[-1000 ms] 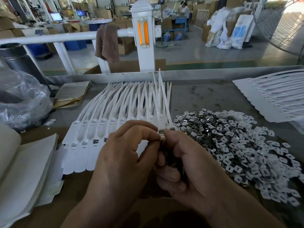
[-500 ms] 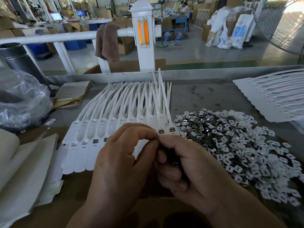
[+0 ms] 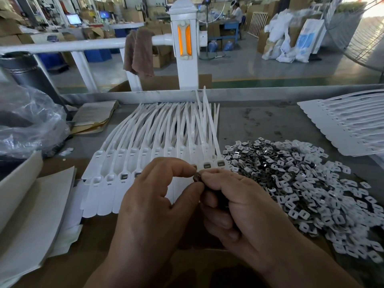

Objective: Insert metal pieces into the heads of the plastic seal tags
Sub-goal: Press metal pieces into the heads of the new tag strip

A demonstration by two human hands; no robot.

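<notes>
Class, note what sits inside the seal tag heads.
Dark metal pieces show in two seal tag heads above the right hand; the leftmost heads look empty. The left hand hides others.

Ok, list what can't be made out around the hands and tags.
Head view:
The small dark piece: fingertips of the left hand and right hand cover most of it; shape unclear.
Right palm: curled fingers hide any spare pieces.
Tag heads of the fanned row behind the left hand: filled or empty, hidden.
At right, the stack of tags: cut off by the frame edge.
Inside the plastic bag: crumpled film obscures the contents.
</notes>
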